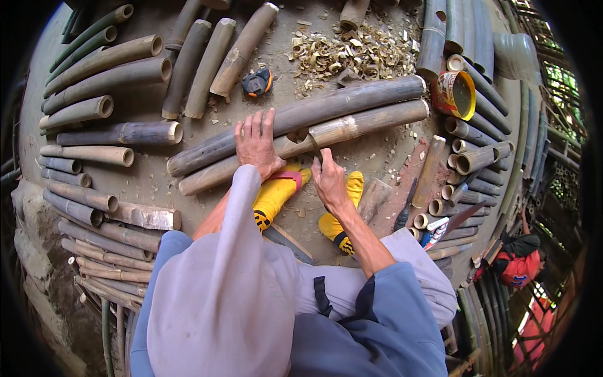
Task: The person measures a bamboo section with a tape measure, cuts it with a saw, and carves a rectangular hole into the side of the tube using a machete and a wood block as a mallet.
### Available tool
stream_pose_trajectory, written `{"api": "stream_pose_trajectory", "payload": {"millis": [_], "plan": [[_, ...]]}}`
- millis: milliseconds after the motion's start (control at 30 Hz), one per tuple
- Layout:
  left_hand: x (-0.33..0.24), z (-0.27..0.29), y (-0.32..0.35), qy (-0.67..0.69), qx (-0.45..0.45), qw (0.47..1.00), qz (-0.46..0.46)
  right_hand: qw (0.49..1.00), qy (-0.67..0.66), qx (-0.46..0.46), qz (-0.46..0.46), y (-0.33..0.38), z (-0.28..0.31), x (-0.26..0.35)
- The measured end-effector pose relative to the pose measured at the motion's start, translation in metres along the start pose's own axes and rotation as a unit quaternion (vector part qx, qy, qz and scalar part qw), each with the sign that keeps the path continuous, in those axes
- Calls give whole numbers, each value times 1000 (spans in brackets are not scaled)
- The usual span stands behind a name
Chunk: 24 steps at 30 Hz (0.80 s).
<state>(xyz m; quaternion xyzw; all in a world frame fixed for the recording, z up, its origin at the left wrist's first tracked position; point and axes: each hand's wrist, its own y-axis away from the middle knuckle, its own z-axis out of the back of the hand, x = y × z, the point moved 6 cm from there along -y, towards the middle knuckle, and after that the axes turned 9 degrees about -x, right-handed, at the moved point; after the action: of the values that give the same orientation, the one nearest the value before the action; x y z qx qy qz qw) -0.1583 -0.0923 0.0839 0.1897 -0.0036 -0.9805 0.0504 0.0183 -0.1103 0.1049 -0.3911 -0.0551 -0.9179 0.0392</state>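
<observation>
Two long bamboo poles lie side by side on the ground before me: a dark one (352,99) behind and a paler one (370,121) nearer. A dark notch (298,135) is cut into the nearer pole. My left hand (256,143) presses down across both poles left of the notch, its fingers stretched out. In my right hand (331,181) is a knife, its thin dark blade (315,146) reaching up to the nearer pole beside the notch; most of the handle is hidden in the fist. My yellow-socked left foot (276,193) rests against the nearer pole.
Curled wood shavings (355,53) lie beyond the poles, near a black-and-orange tape measure (257,82). Cut bamboo lengths (107,78) line both sides. To the right stand a yellow-rimmed tin (453,94), a saw (461,220) and a dark-handled tool (405,207). A person in red (521,261) is farther right.
</observation>
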Motion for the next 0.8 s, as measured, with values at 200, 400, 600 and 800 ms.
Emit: {"api": "stream_pose_trajectory", "payload": {"millis": [200,400,600,800], "plan": [[-1,3,-1,20,-36,999,-14,999,-40,34,6,13,-26,12],[0,-1,3,9,-39,999,-20,998,-35,18,40,10,-34,11],[0,-3,2,-8,-36,999,-23,997,-33,14,62,7,-36,11],[2,-2,4,2,-41,999,-19,999,-11,24,47,6,-40,14]]}}
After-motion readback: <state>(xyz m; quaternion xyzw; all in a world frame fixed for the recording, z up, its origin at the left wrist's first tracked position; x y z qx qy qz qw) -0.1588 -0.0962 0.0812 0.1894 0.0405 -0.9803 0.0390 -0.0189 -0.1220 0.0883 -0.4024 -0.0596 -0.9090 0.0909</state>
